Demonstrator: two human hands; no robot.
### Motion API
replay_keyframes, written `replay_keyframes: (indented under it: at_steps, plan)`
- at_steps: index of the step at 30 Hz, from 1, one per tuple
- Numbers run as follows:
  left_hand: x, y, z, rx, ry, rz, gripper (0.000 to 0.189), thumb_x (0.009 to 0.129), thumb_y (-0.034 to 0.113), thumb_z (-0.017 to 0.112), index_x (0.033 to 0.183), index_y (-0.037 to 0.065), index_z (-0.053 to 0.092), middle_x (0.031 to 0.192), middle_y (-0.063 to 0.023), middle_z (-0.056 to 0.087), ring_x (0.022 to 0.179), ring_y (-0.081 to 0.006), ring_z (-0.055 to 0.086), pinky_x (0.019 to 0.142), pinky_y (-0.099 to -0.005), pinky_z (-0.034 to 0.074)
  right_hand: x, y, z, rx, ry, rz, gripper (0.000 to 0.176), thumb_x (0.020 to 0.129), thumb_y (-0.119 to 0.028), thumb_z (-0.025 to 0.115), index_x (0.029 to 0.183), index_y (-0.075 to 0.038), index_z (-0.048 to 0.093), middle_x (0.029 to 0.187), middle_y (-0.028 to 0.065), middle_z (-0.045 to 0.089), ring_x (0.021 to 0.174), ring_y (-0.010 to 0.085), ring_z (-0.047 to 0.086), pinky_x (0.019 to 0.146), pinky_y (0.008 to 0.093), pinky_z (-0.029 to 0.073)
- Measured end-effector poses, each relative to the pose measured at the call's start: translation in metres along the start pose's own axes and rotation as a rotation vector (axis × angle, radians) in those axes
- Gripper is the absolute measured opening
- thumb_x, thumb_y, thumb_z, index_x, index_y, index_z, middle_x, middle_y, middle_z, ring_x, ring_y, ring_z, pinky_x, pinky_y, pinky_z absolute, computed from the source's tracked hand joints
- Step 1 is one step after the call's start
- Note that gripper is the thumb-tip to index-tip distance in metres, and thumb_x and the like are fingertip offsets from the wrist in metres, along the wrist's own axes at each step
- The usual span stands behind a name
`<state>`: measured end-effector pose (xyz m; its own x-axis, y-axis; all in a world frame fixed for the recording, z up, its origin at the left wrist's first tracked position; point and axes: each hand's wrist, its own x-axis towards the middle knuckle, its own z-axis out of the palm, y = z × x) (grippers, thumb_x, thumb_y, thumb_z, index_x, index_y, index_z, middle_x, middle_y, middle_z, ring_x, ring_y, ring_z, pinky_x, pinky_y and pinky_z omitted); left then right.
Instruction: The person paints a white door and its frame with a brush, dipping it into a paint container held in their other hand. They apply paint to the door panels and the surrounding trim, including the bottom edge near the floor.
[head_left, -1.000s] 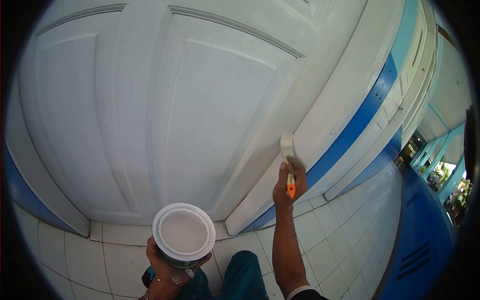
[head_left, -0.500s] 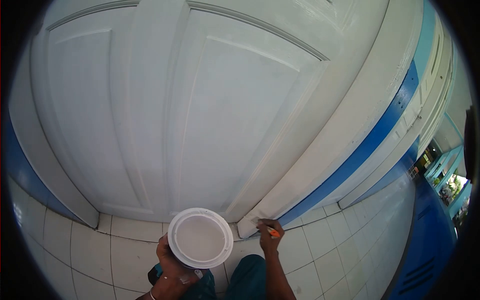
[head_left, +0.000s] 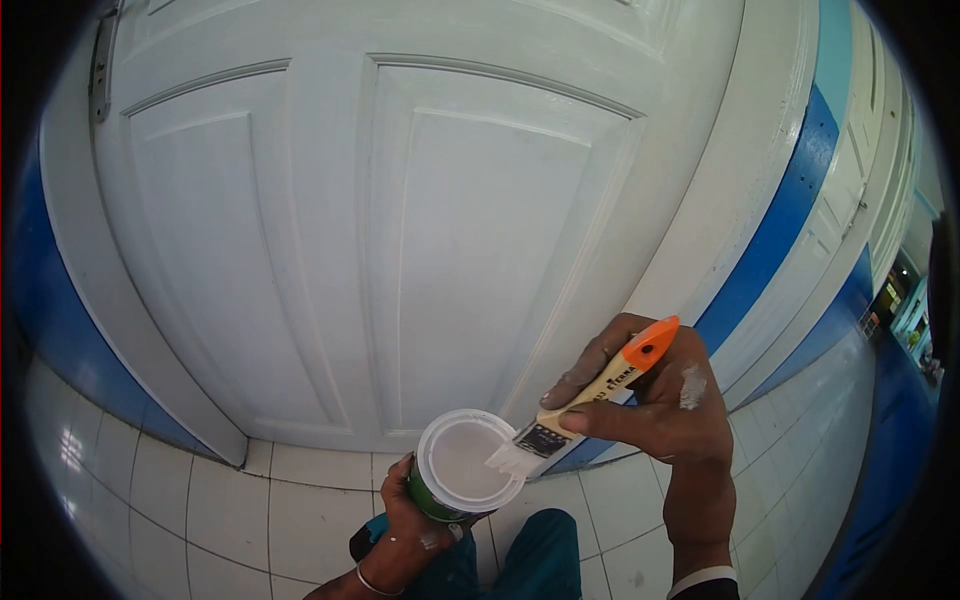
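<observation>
"Where's the brush [head_left: 543, 438]?"

"Pinched in the right hand [head_left: 690, 410], bristles slanting down at the tub's [head_left: 428, 497] rim."

"And the left [head_left: 400, 512]?"

"Curled partway round the tub, below the door [head_left: 490, 220]. Steady there; light dips and a rim wipe prevent drips."

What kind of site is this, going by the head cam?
Probably a tiled corridor or covered walkway of a public building, perhaps a school: white panelled door, blue-banded wall, pale floor tiles. Exact use can't be told.
</observation>
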<state>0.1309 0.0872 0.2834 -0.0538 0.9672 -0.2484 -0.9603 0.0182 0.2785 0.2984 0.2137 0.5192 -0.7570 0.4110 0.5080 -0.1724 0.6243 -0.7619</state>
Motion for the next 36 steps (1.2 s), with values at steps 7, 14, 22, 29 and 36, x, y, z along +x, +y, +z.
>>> replay_keyframes:
  at_steps: [7,14,22,29,36]
  plan:
    - [-0.003,-0.002,0.010,0.076,0.104,0.026,0.087,0.086,0.071,0.041,0.151,0.014,0.047,0.141,-0.0154,0.056,0.121,-0.0373,0.063,0.086,-0.0578,0.056,0.014,0.009,0.021,-0.221,-0.270,0.119,0.019,0.093,-0.013,0.080,0.106,-0.003,0.070,0.091,0.0114,0.077,0.080,0.0217,0.076,0.070,0.0340,0.059]
    - [0.004,-0.004,0.000,0.025,0.064,0.014,0.084,0.087,0.069,0.040,0.148,0.012,0.049,0.138,-0.0150,0.056,0.117,-0.0355,0.063,0.089,-0.0553,0.055,0.017,0.025,0.029,-0.224,-0.342,0.252,0.019,0.091,-0.012,0.082,0.105,-0.003,0.072,0.095,0.0119,0.078,0.085,0.0217,0.077,0.068,0.0330,0.059]
    - [0.002,-0.003,0.021,-0.039,0.124,0.084,0.075,0.094,0.069,0.037,0.137,0.011,0.056,0.112,-0.0148,0.067,0.091,-0.0349,0.067,0.064,-0.0459,0.051,0.001,0.037,0.008,0.071,0.026,0.163,0.026,0.089,-0.017,0.088,0.099,-0.001,0.071,0.088,0.0098,0.075,0.083,0.0169,0.072,0.076,0.0327,0.057]
    - [0.001,-0.009,0.023,-0.044,0.171,0.135,0.073,0.097,0.067,0.040,0.139,0.010,0.056,0.112,-0.0175,0.068,0.097,-0.0392,0.068,0.063,-0.0453,0.055,-0.021,0.041,-0.009,-0.068,0.103,0.144,0.019,0.093,-0.013,0.081,0.099,-0.001,0.068,0.080,0.0069,0.069,0.074,0.0123,0.069,0.058,0.0270,0.051]
    - [0.003,-0.009,-0.007,-0.067,-0.120,0.092,0.078,0.096,0.068,0.053,0.148,0.011,0.051,0.132,-0.0189,0.060,0.118,-0.0370,0.062,0.085,-0.0492,0.058,-0.042,0.048,-0.012,0.386,0.395,0.072,0.024,0.090,-0.009,0.083,0.102,0.001,0.066,0.093,0.0132,0.073,0.085,0.0158,0.073,0.073,0.0293,0.061]
